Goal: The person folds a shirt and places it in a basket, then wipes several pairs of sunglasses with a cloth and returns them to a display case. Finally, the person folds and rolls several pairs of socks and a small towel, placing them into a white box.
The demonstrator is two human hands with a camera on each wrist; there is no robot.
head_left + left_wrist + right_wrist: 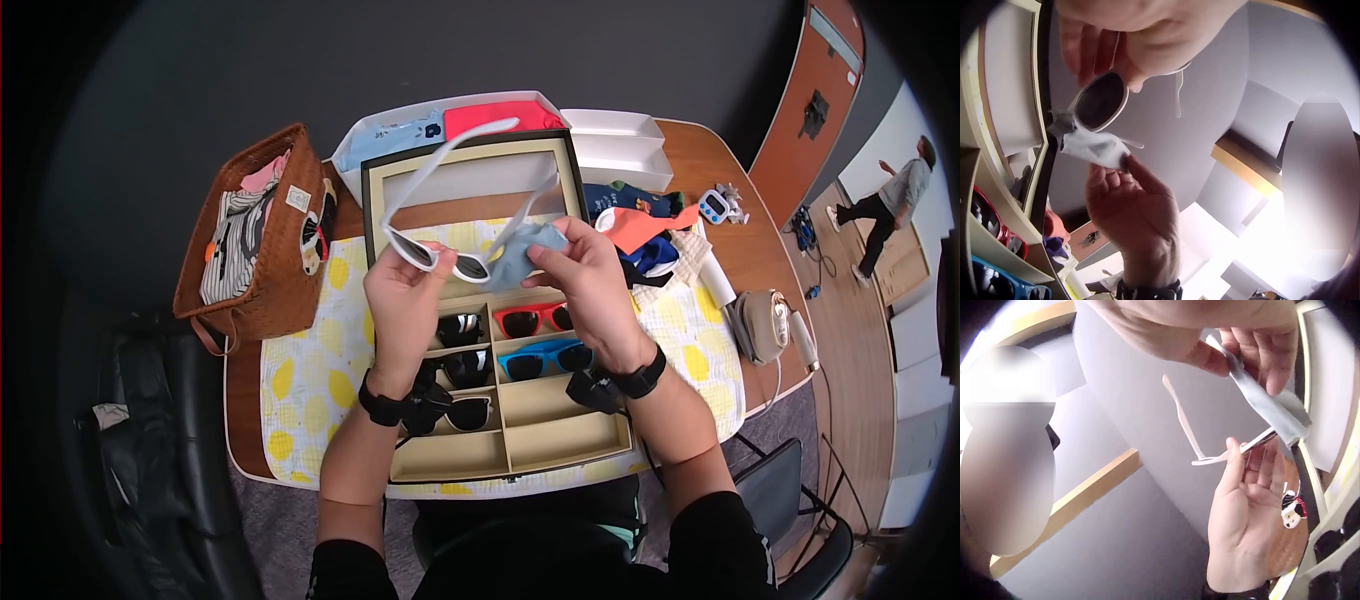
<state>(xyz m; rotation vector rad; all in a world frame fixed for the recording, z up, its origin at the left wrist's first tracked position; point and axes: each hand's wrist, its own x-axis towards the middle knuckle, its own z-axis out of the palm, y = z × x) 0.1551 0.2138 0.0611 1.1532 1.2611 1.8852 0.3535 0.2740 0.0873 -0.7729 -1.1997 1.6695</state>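
White-framed sunglasses (471, 267) are held up above an open compartment case (550, 403), their arms unfolded and pointing away. My left hand (402, 300) pinches the frame by the left lens. A light blue cloth (517, 257) is pinched between thumb and fingers of my right hand (590, 290), and it overlaps the other end of the frame. In the left wrist view the cloth (1099, 150) lies right at the lower edge of a dark lens (1102, 100). Below, the case holds red sunglasses (530, 320), blue sunglasses (546, 360) and several dark pairs at left.
A woven basket (270, 290) of folded clothes stands at left. Behind the raised lid are white boxes (615, 150), one with clothes. Piled garments (650, 235), a small timer (714, 206) and a beige pouch (757, 328) lie at right. A person (893, 205) walks in the background.
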